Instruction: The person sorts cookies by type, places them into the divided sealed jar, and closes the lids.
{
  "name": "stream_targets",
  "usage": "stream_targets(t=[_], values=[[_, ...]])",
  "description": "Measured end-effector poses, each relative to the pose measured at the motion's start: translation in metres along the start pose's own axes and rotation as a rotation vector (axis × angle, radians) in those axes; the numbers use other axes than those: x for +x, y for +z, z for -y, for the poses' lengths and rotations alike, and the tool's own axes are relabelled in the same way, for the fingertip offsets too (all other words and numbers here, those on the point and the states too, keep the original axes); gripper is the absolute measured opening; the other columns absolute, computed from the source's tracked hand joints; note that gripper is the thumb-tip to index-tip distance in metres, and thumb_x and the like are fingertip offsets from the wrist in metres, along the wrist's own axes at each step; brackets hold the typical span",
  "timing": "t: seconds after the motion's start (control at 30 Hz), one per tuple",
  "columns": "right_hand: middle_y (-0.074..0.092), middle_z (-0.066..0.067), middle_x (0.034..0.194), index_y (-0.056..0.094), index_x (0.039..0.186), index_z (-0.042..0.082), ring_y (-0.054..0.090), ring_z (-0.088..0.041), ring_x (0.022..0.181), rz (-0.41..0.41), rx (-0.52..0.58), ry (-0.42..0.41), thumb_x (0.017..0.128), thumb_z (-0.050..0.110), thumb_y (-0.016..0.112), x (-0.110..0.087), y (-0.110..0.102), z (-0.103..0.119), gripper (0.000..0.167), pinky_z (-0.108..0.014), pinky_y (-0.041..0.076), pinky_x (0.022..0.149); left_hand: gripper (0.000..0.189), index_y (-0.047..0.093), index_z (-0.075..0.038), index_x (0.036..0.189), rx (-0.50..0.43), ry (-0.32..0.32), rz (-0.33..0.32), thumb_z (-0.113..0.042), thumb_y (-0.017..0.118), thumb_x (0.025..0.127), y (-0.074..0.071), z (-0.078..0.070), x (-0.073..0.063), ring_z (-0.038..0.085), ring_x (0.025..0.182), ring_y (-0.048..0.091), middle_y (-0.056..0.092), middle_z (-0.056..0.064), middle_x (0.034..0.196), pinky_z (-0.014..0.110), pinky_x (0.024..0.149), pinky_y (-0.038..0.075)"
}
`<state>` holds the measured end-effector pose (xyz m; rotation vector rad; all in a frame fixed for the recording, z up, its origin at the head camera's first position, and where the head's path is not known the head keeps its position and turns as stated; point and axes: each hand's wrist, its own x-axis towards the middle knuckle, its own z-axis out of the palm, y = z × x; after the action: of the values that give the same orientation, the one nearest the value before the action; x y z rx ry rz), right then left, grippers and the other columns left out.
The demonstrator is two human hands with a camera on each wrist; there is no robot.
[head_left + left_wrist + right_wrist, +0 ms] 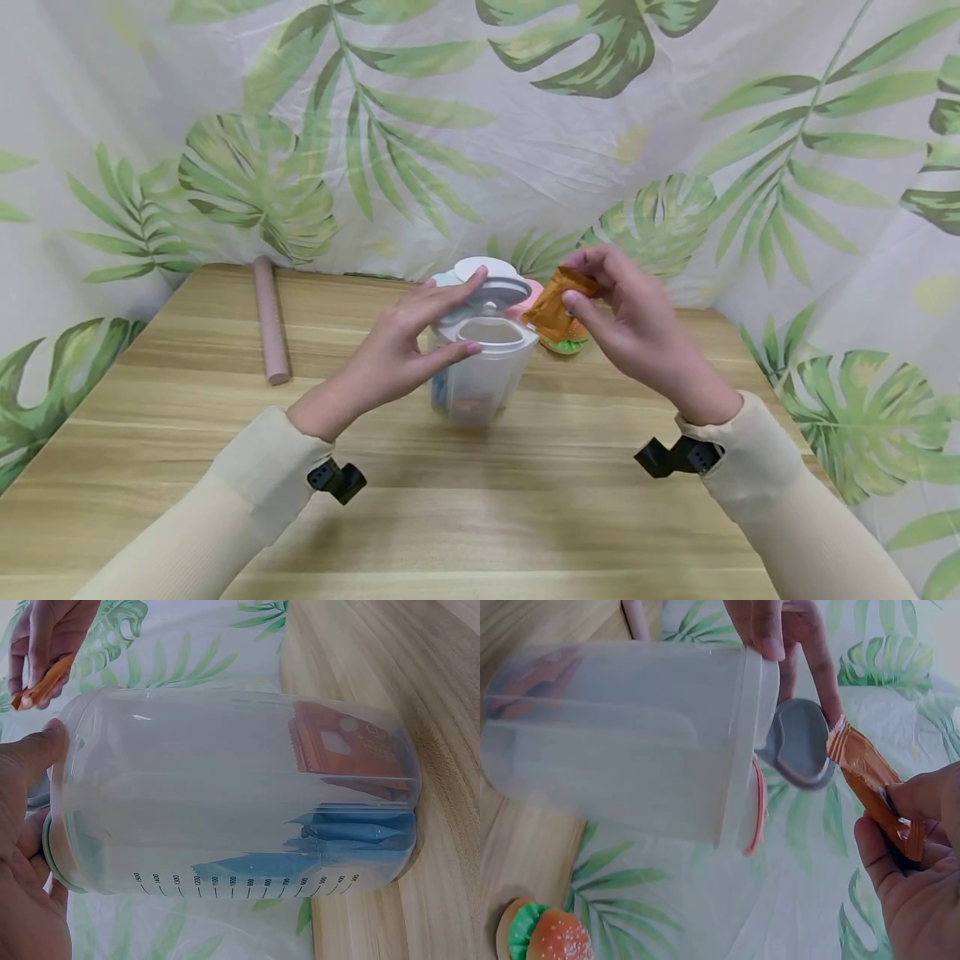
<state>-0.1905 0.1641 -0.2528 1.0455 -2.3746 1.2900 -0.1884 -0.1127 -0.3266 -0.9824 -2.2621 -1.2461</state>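
A translucent plastic storage canister with separate compartments stands upright on the table, its grey flap lid raised above one opening. With fairly straight fingers, my left hand touches the canister's top, the thumb on the rim and the index finger by the raised flap. My right hand pinches an orange sachet between thumb and fingers, just right of the opening and above it. Through the wall in the left wrist view, a reddish-orange sachet and several blue sachets lie at the bottom in different compartments.
On the wooden table, a pink cylinder lies at the left. A toy burger sits behind the canister's right side. Leaf-printed cloth hangs behind the table.
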Motion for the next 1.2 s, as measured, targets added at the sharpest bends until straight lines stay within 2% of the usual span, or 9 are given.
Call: stream_targets(t=[0.17,0.4,0.77,0.87,1.0,1.1,1.17,1.2], values=[[0.067,-0.022,0.119,0.053,0.122,-0.012,0.068,-0.023,0.108,0.044,-0.038,-0.048,0.098,-0.012,0.062,0.008,0.015,0.000,0.026,-0.016,0.057,0.092,0.077,0.048,-0.012,0.158,-0.002,0.009,0.001,-0.011,0.083,0.090,0.000,0.001,0.000,0.028,0.135,0.063,0.069,0.007,0.143,0.059,0.132,0.021],[0.068,-0.021,0.120,0.053,0.123,-0.010,0.071,-0.028,0.109,0.059,-0.121,-0.125,0.100,-0.007,0.063,0.012,0.030,-0.003,0.026,-0.039,0.063,0.091,0.078,0.047,-0.011,0.158,-0.017,0.006,0.010,-0.012,0.083,0.089,0.000,-0.001,0.002,0.027,0.138,0.061,0.065,0.006,0.148,0.060,0.132,0.020],[0.070,-0.018,0.112,0.060,0.122,-0.007,0.071,-0.025,0.100,-0.012,-0.232,-0.258,0.097,-0.002,0.070,0.011,0.047,-0.009,0.027,-0.036,0.064,0.081,0.078,0.047,-0.012,0.158,-0.020,0.016,0.005,-0.012,0.083,0.089,-0.001,0.000,0.001,0.026,0.138,0.061,0.063,0.005,0.150,0.060,0.132,0.020],[0.072,-0.018,0.114,0.061,0.122,-0.006,0.072,-0.026,0.100,-0.005,-0.257,-0.276,0.096,-0.002,0.073,0.008,0.048,-0.011,0.029,-0.035,0.064,0.080,0.077,0.047,-0.012,0.158,-0.017,0.017,0.008,-0.012,0.083,0.090,-0.001,0.000,0.000,0.026,0.139,0.061,0.062,0.005,0.152,0.061,0.132,0.020],[0.074,-0.015,0.116,0.062,0.124,-0.003,0.074,-0.022,0.100,0.038,-0.244,-0.260,0.096,0.000,0.074,0.004,0.049,-0.011,0.031,-0.033,0.064,0.080,0.077,0.047,-0.012,0.158,-0.011,0.017,0.005,-0.011,0.083,0.090,-0.001,0.001,-0.001,0.028,0.139,0.061,0.062,0.005,0.152,0.062,0.132,0.020],[0.075,-0.010,0.115,0.064,0.125,0.000,0.074,-0.016,0.091,0.078,-0.229,-0.249,0.096,0.002,0.073,0.003,0.051,-0.012,0.030,-0.036,0.062,0.091,0.077,0.048,-0.011,0.158,-0.007,0.017,0.001,-0.011,0.083,0.089,-0.001,0.000,-0.001,0.028,0.138,0.061,0.064,0.006,0.150,0.061,0.132,0.021],[0.075,-0.009,0.115,0.065,0.125,0.000,0.072,-0.012,0.085,0.100,-0.217,-0.253,0.097,0.001,0.073,0.002,0.052,-0.014,0.029,-0.037,0.061,0.093,0.077,0.048,-0.011,0.158,-0.006,0.020,-0.001,-0.012,0.083,0.090,-0.001,0.000,-0.001,0.029,0.138,0.061,0.065,0.006,0.149,0.061,0.132,0.020],[0.075,-0.009,0.115,0.065,0.124,0.000,0.071,-0.011,0.082,0.105,-0.213,-0.259,0.097,0.000,0.072,0.002,0.053,-0.014,0.029,-0.040,0.059,0.100,0.077,0.047,-0.011,0.158,-0.006,0.022,-0.001,-0.012,0.083,0.090,0.000,0.000,-0.001,0.029,0.138,0.061,0.065,0.006,0.149,0.061,0.132,0.020]])
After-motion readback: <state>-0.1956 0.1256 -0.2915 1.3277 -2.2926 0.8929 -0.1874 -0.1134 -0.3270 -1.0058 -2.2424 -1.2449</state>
